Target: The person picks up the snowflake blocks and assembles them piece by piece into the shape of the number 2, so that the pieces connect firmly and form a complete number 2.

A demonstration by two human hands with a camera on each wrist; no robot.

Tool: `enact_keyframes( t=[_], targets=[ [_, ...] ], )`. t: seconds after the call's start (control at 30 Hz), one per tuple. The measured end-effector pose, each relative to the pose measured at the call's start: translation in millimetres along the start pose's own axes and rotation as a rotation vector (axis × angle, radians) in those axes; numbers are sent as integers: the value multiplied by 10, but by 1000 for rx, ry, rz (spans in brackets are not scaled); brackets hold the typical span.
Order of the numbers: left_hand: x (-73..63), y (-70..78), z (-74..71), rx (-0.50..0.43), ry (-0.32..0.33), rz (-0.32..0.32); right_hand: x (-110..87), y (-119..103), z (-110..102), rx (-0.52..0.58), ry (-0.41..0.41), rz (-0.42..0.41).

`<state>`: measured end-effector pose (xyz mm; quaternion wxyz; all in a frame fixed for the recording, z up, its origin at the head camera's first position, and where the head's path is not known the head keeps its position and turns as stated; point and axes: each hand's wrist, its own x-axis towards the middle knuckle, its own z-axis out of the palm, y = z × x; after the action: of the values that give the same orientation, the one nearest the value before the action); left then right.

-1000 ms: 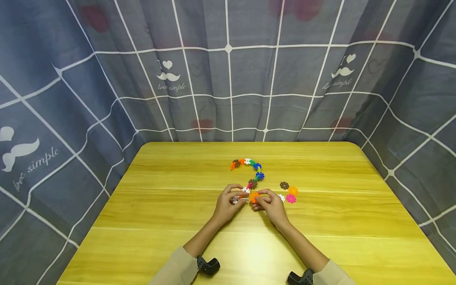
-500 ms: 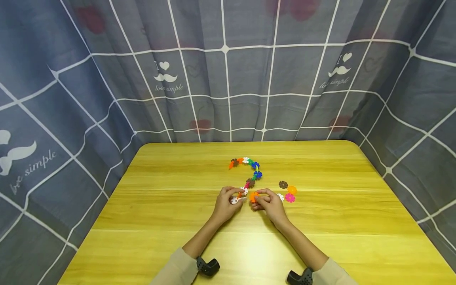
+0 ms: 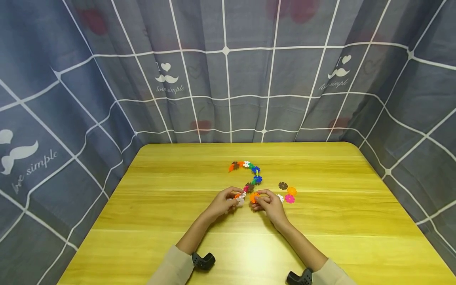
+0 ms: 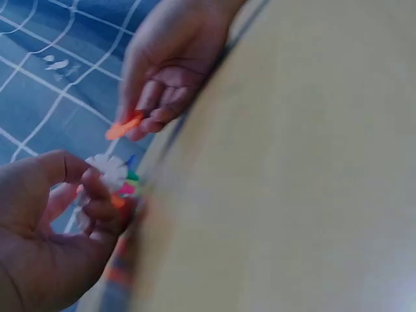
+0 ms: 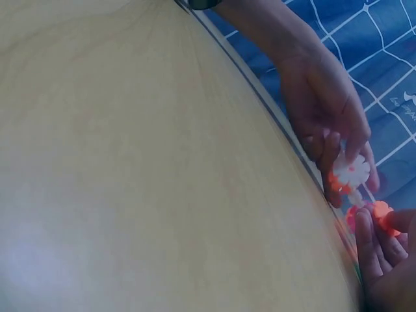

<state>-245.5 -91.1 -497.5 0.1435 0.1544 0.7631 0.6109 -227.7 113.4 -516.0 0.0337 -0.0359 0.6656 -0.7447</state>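
Note:
A curved chain of notched plastic flower discs (image 3: 257, 179) in several colours lies on the table. Its near end is in my left hand (image 3: 221, 203), which pinches a white flower disc (image 4: 107, 170) between thumb and fingers. Part of that end is hidden by the fingers. Just to the right, my right hand (image 3: 272, 206) pinches a loose orange flower disc (image 3: 254, 197) by its edge. In the right wrist view the orange disc sits close to the white one, and a small gap separates the two hands in the head view.
Right of my right hand lie several loose discs: a brown disc (image 3: 283, 185), a yellow-orange disc (image 3: 291, 190), a pink disc (image 3: 289, 198) and a partly covered white disc (image 3: 280, 197). A checked curtain (image 3: 246, 113) hangs around the wooden table (image 3: 160, 213).
My left hand has turned and shifted slightly left, tilting the chain's near end so the white disc faces differently. The chain has slid a little toward me. The right hand stays nearly still.

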Motion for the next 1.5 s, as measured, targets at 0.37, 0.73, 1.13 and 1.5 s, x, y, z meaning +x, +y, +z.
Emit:
enact_keyframes(
  t=[0.37,0.73,1.13,1.5],
  targets=[
    [28,-102,-9,-286,-117,4,-89,30,22,99,-19,-45],
    [-2,-127,134,-153,-85,194,-66,45,54,83,-17,30],
    [-143,139,212,-34,-1,291,-92,31,90,2,-17,25],
    [-112,87,238,-30,110,317,-88,8,96,57,-78,-12]
  ],
)
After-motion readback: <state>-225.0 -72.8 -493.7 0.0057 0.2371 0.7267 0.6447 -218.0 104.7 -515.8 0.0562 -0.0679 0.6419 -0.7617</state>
